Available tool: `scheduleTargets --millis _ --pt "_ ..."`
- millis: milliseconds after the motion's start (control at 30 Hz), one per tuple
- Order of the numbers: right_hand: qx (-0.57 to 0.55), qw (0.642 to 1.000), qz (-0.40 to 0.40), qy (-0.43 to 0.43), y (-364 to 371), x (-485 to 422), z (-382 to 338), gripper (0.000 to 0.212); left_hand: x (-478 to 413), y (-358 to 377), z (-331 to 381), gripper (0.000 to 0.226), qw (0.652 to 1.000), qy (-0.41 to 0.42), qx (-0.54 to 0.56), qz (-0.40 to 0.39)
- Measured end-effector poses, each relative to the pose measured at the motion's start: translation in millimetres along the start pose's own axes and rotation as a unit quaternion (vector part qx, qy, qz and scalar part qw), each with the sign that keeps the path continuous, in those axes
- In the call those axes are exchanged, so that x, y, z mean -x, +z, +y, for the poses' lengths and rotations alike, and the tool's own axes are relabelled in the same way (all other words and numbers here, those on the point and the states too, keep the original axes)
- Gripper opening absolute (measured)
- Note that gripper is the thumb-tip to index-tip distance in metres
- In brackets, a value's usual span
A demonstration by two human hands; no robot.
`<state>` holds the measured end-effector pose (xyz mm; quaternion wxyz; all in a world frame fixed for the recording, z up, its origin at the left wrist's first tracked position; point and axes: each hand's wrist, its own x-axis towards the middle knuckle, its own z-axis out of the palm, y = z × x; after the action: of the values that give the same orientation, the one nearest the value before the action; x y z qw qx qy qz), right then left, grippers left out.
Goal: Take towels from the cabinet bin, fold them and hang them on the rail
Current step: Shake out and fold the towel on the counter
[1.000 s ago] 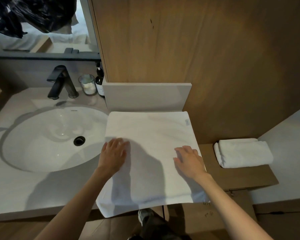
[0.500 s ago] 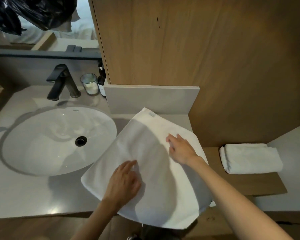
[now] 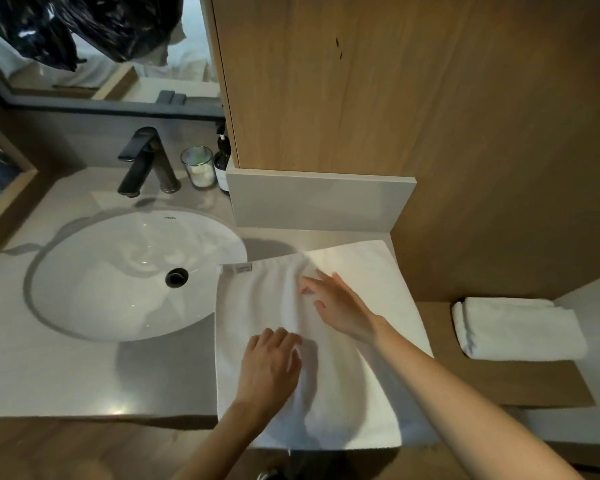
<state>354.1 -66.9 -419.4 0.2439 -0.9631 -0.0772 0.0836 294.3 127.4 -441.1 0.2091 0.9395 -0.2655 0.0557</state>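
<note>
While it lay spread on the counter (image 3: 49,375) just right of the sink (image 3: 118,271), the white towel (image 3: 368,282) overhung the front edge, tag corner at the basin rim. Left hand (image 3: 271,368) rested flat on its near part, fingers relaxed, gripping nothing. Right hand (image 3: 340,306) pressed flat farther back, fingers straight and spread, cloth bunched at the fingertips. A folded towel (image 3: 516,327) sat on the wooden shelf (image 3: 499,382), well apart. Black faucet (image 3: 142,161), glass jar (image 3: 200,166) and dark bottle (image 3: 222,161) stood behind the sink.

Round white sink (image 3: 94,289) sunk into the grey tabletop (image 3: 66,375), black drain (image 3: 176,278) in the middle. Black faucet (image 3: 142,161) behind it, then a glass jar (image 3: 199,167) and a dark pump bottle (image 3: 222,164) tucked right beside a big wooden panel (image 3: 395,98). Mirror (image 3: 142,81) up top.
</note>
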Motion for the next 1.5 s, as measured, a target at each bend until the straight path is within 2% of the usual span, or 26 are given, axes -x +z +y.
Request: scheduleTargets --millis 33,100,200,267,433,600,700,833,967,1067,1200,1267,1400,1500 --pt "0.001 1.000 0.030 0.003 6 2 1 0.043 -4 2 -1 0.020 1.000 -0.013 -0.008 0.022" --pt "0.003 0.999 0.043 0.021 18 10 0 0.039 -14 11 0 0.033 0.999 -0.031 -0.029 0.033" --pt "0.084 0.996 0.023 0.033 42 29 3 0.044 -25 26 2 0.056 0.994 -0.068 -0.045 -0.067" --pt "0.115 0.992 0.019 0.053 48 39 10 0.048 -26 34 -5 0.058 0.991 -0.086 -0.048 -0.092" --pt "0.165 0.973 0.052 0.151 37 56 48 0.050 -18 22 -31 0.054 0.991 -0.106 -0.048 -0.068" --pt "0.142 0.963 0.057 0.221 15 74 74 0.057 -8 7 -57 0.056 0.990 -0.129 -0.032 -0.050" --pt "0.069 0.966 0.057 0.242 5 81 79 0.052 4 -2 -69 0.053 0.990 -0.134 -0.002 -0.052" --pt "-0.071 0.961 0.148 0.223 -10 87 90 0.043 18 -18 -74 0.044 0.982 -0.187 0.026 0.016" --pt "-0.145 0.943 0.167 0.248 -20 82 98 0.047 18 -24 -65 0.055 0.948 -0.313 0.051 0.020" --pt "-0.230 0.910 0.179 0.296 -25 78 100 0.052 13 -25 -62 0.047 0.923 -0.375 0.081 0.024" --pt "-0.304 0.854 0.207 0.367 -28 76 100 0.060 6 -33 -62 0.036 0.911 -0.400 0.098 0.003" --pt "-0.327 0.828 0.211 0.404 -30 75 101 0.055 4 -34 -71 0.035 0.916 -0.389 0.097 -0.028" --pt "-0.332 0.823 0.181 0.424 -40 77 99 0.032 -2 -37 -89 0.042 0.908 -0.383 0.164 -0.050" --pt "-0.346 0.823 0.171 0.417 -55 84 83 0.027 -7 -47 -86 0.029 0.860 -0.415 0.293 -0.052"
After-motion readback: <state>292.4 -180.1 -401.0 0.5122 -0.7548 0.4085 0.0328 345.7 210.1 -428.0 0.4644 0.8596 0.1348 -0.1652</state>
